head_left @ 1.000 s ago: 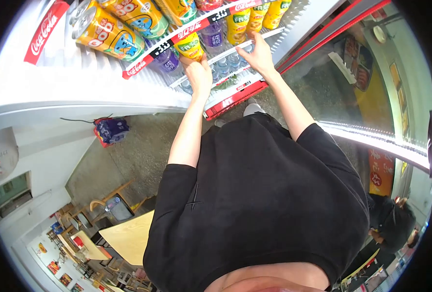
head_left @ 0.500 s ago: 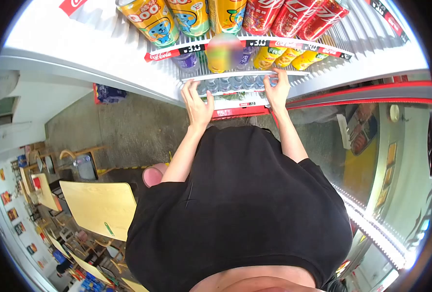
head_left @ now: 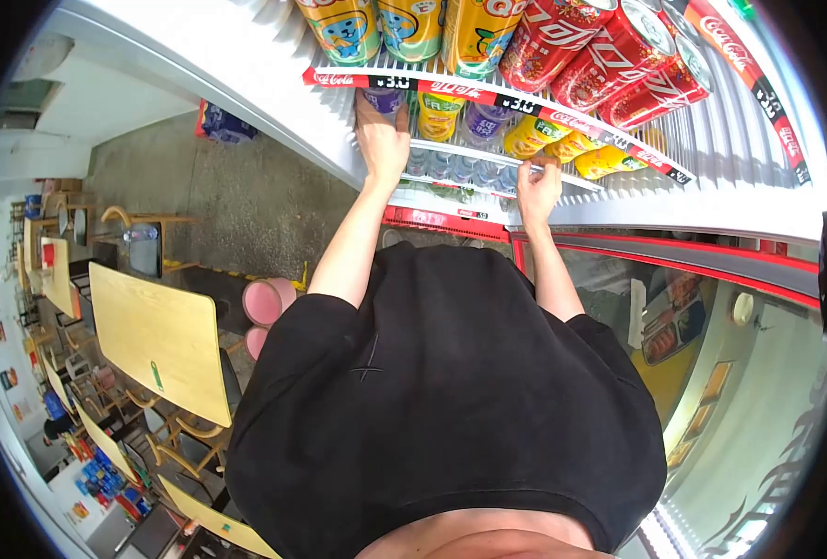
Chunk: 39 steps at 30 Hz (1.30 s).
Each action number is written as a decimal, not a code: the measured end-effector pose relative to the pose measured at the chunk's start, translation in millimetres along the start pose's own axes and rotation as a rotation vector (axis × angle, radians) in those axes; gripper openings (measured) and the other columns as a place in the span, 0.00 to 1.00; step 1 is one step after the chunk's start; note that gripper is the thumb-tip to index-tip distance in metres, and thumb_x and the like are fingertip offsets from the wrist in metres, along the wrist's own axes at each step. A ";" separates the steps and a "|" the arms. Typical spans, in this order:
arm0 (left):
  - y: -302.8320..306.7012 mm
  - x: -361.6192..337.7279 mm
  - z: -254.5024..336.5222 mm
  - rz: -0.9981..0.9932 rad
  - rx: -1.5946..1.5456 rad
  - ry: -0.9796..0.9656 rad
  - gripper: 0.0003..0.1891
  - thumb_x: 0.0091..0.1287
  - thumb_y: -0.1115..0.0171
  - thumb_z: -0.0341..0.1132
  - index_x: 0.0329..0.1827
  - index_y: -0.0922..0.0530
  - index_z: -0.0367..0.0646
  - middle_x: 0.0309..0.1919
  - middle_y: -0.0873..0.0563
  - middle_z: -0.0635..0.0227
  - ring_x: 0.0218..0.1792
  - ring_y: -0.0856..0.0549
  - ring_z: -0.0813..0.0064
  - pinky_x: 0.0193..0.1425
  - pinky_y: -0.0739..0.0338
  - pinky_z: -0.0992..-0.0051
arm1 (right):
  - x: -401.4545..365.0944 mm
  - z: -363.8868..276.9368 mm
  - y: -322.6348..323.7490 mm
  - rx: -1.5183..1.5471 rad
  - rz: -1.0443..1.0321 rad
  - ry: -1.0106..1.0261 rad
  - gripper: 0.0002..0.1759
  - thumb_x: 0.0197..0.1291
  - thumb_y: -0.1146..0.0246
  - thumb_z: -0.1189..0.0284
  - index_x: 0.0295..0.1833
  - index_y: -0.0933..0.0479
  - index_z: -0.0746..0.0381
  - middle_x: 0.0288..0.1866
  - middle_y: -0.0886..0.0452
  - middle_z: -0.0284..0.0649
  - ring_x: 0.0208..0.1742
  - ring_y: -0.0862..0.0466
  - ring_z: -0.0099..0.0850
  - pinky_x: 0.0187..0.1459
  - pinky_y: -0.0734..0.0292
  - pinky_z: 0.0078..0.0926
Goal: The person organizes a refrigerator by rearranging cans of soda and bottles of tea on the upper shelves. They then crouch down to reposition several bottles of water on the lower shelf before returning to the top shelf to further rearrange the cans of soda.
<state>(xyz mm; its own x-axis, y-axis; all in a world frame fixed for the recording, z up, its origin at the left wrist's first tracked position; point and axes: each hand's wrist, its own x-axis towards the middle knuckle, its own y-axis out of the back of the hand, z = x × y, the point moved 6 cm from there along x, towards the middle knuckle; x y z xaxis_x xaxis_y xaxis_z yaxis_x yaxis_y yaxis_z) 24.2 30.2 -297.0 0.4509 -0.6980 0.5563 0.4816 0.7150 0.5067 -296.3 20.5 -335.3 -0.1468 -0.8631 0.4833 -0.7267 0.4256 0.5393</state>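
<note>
Purple-labelled plastic bottle (head_left: 382, 99) sits just under the left end of the red price rail (head_left: 460, 90), not yet lifted out; the left hand (head_left: 382, 140) lies against it, fingers pressed together. Further right below that rail, the right hand (head_left: 537, 189) curls closed over the white wire shelf edge (head_left: 469, 151).

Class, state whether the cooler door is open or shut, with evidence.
Open: the left hand and right hand reach its shelves; the glass door stands swung aside.

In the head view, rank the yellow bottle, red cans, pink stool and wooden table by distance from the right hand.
From the right hand gripping the shelf edge:
1. Yellow bottle, just above it.
2. Red cans, upper shelf, right.
3. Pink stool, floor, left.
4. Wooden table, far left.
</note>
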 end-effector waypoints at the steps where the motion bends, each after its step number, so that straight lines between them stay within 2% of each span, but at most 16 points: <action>1: -1.4 -0.6 -0.1 0.020 0.014 -0.003 0.43 0.63 0.28 0.33 0.75 0.44 0.24 0.63 0.28 0.28 0.62 0.26 0.31 0.68 0.29 0.49 | -0.4 0.1 0.8 -0.009 -0.005 0.014 0.09 0.59 0.30 0.75 0.41 0.23 0.63 0.34 0.22 0.44 0.23 0.22 0.37 0.32 0.24 0.39; 6: 7.7 -7.1 10.2 -0.002 0.046 0.016 0.42 0.64 0.30 0.31 0.74 0.45 0.23 0.64 0.29 0.29 0.64 0.27 0.32 0.69 0.31 0.49 | 1.9 3.5 -0.3 0.034 0.006 0.037 0.09 0.59 0.30 0.74 0.41 0.23 0.63 0.35 0.22 0.44 0.22 0.22 0.36 0.31 0.24 0.38; 9: 9.5 -15.1 3.7 -0.056 0.024 0.131 0.41 0.65 0.31 0.31 0.74 0.47 0.23 0.65 0.30 0.29 0.66 0.28 0.32 0.70 0.32 0.49 | 3.2 0.2 2.8 -0.018 -0.036 0.062 0.08 0.59 0.30 0.73 0.40 0.22 0.62 0.34 0.21 0.44 0.23 0.22 0.36 0.32 0.24 0.38; 16: 6.5 -13.4 4.2 -0.106 0.051 0.107 0.42 0.66 0.32 0.32 0.75 0.49 0.22 0.67 0.33 0.26 0.69 0.30 0.32 0.73 0.34 0.51 | 6.3 10.7 3.4 -0.052 -0.120 0.005 0.09 0.58 0.29 0.69 0.38 0.21 0.61 0.34 0.21 0.42 0.27 0.22 0.38 0.36 0.25 0.40; 22: 6.3 -17.0 0.0 -0.084 0.021 0.080 0.43 0.68 0.31 0.35 0.75 0.49 0.21 0.66 0.31 0.26 0.66 0.27 0.32 0.72 0.32 0.51 | 6.5 10.6 2.0 -0.058 -0.063 0.105 0.09 0.58 0.30 0.69 0.38 0.22 0.61 0.34 0.22 0.41 0.27 0.22 0.38 0.35 0.25 0.40; 25: 5.6 -16.5 -3.0 -0.138 -0.006 0.210 0.42 0.67 0.30 0.36 0.74 0.48 0.22 0.64 0.29 0.27 0.64 0.25 0.33 0.70 0.31 0.52 | 5.6 14.6 -1.1 -0.037 -0.078 0.089 0.09 0.58 0.29 0.70 0.38 0.22 0.61 0.34 0.22 0.41 0.25 0.23 0.36 0.34 0.25 0.40; 28: 20.6 -7.9 19.4 -0.126 -0.093 0.249 0.41 0.64 0.27 0.34 0.71 0.43 0.23 0.60 0.24 0.31 0.59 0.19 0.39 0.66 0.27 0.54 | 5.4 10.3 1.4 -0.023 -0.076 0.069 0.09 0.57 0.28 0.71 0.38 0.22 0.62 0.33 0.22 0.41 0.24 0.23 0.36 0.32 0.25 0.38; 31: 21.0 -5.8 11.3 -0.124 -0.057 0.132 0.39 0.65 0.28 0.34 0.69 0.41 0.23 0.58 0.24 0.30 0.60 0.22 0.36 0.68 0.29 0.54 | 5.3 7.3 4.0 -0.007 -0.063 0.069 0.10 0.56 0.27 0.72 0.38 0.21 0.62 0.32 0.23 0.41 0.24 0.23 0.34 0.31 0.25 0.36; 34: 24.4 -16.2 1.7 -0.136 -0.031 0.138 0.36 0.64 0.28 0.32 0.68 0.39 0.24 0.60 0.24 0.32 0.63 0.22 0.39 0.68 0.29 0.54 | 4.5 7.9 4.5 0.001 -0.048 0.096 0.10 0.56 0.26 0.73 0.37 0.21 0.62 0.31 0.23 0.41 0.23 0.24 0.33 0.30 0.25 0.34; 37: 28.4 -41.1 -2.6 0.012 -0.085 0.166 0.32 0.63 0.29 0.29 0.65 0.35 0.26 0.58 0.24 0.39 0.63 0.23 0.45 0.69 0.30 0.54 | 3.8 9.4 4.4 0.007 -0.026 0.126 0.10 0.55 0.26 0.73 0.37 0.21 0.63 0.31 0.23 0.40 0.23 0.24 0.32 0.29 0.26 0.33; 39: 30.9 -56.6 11.1 -0.025 -0.122 0.185 0.30 0.63 0.29 0.29 0.64 0.33 0.27 0.57 0.23 0.43 0.61 0.23 0.49 0.68 0.29 0.55 | 4.8 7.0 6.5 0.055 -0.027 0.097 0.09 0.55 0.26 0.73 0.36 0.21 0.62 0.31 0.23 0.40 0.23 0.24 0.32 0.28 0.26 0.32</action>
<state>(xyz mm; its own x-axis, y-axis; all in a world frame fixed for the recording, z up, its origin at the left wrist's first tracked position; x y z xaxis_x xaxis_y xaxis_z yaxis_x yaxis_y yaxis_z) 5.2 92.1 -305.5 0.5622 -0.7189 0.4089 0.5769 0.6951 0.4290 -306.4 17.2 -334.3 -0.0630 -0.8426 0.5349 -0.7654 0.3848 0.5159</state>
